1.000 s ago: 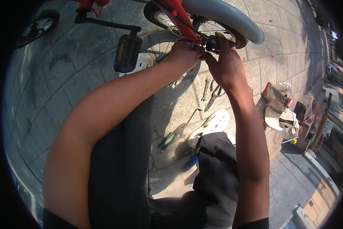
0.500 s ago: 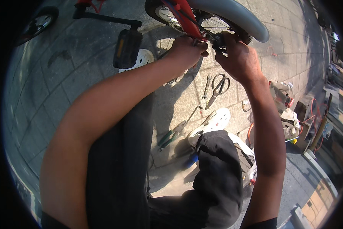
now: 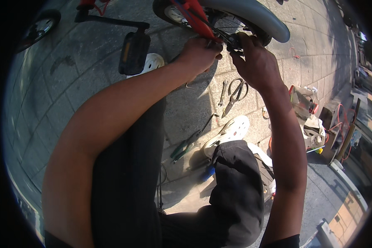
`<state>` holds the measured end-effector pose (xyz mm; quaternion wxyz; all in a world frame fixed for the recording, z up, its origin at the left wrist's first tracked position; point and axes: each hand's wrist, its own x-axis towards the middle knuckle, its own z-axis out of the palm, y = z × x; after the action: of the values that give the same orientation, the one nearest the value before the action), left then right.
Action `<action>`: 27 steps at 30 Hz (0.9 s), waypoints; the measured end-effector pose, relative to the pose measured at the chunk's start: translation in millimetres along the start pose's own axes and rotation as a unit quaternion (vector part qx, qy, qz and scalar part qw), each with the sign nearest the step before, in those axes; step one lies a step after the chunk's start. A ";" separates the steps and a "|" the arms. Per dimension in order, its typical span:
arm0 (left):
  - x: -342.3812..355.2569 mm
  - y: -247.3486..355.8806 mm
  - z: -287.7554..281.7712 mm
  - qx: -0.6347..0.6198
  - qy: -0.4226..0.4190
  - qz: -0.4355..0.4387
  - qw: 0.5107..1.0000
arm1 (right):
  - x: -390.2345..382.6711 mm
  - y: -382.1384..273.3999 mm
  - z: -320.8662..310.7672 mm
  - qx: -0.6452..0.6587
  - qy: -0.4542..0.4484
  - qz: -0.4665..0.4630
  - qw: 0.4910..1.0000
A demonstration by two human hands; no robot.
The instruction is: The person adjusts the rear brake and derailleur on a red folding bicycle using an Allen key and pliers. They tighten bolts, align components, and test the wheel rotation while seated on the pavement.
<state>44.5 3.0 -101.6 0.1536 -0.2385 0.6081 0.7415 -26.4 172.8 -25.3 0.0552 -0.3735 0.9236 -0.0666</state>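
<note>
My left hand (image 3: 198, 56) is closed at the lower end of the red bicycle frame (image 3: 198, 20); what its fingers hold is mostly hidden. Just right of it, my right hand (image 3: 256, 62) has its fingers curled on a small black part (image 3: 235, 41) beside the hub of the wheel, under a grey mudguard (image 3: 268, 22). A black pedal (image 3: 134, 53) hangs on its crank to the left. Below my hands, a wrench (image 3: 223, 93), black-handled scissors (image 3: 237, 96) and a green-handled tool (image 3: 181, 149) lie on the paving.
A small wheel (image 3: 43, 29) is at the upper left. My white clogs (image 3: 227, 132) stand under me. At the right are a cluttered box (image 3: 303, 103), white cloth or bag (image 3: 314, 130), red cords and a long bar (image 3: 347, 136). Paving (image 3: 70, 91) surrounds the bicycle.
My right hand has shifted right and slightly up with the black part, opening a small gap from my left hand, which has moved slightly up. The scissors show more fully now.
</note>
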 end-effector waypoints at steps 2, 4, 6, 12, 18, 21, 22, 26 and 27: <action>-0.3 0.2 -1.3 -0.008 -0.005 -0.003 1.000 | -1.2 -5.5 -3.7 -0.018 -0.014 0.025 0.999; -1.6 -0.6 -2.7 -0.009 -0.010 -0.001 1.000 | -2.4 -11.0 -0.9 -0.018 -0.018 0.046 0.999; -3.7 1.3 -3.3 -0.001 -0.017 0.007 1.000 | -3.0 -13.5 5.5 -0.003 -0.010 0.063 0.998; -5.3 -1.8 -11.3 0.004 -0.020 -0.011 1.000 | -6.3 -18.2 5.3 0.004 0.002 0.083 0.997; 1.3 -12.4 -8.3 -0.011 0.002 -0.033 0.999 | -25.6 -32.2 15.1 0.100 0.007 0.196 0.976; 13.3 -27.6 -17.2 -0.017 0.009 -0.032 0.999 | -54.7 -46.8 23.9 0.152 0.093 0.224 0.958; 7.2 -21.1 -17.1 -0.025 0.010 -0.033 0.999 | -64.5 -53.1 24.5 0.201 0.083 0.237 0.947; 7.1 -16.9 -13.8 -0.009 0.000 -0.022 1.000 | -125.3 -60.4 48.4 0.208 -0.015 0.223 0.952; 7.9 -17.7 -13.9 0.009 -0.001 -0.022 1.000 | -136.4 -63.2 50.2 0.214 -0.041 0.218 0.951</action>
<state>49.4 -7.2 -122.6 0.1730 -0.2493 0.6091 0.7327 121.9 218.9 -57.2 0.1845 -0.1452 0.9436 -0.2336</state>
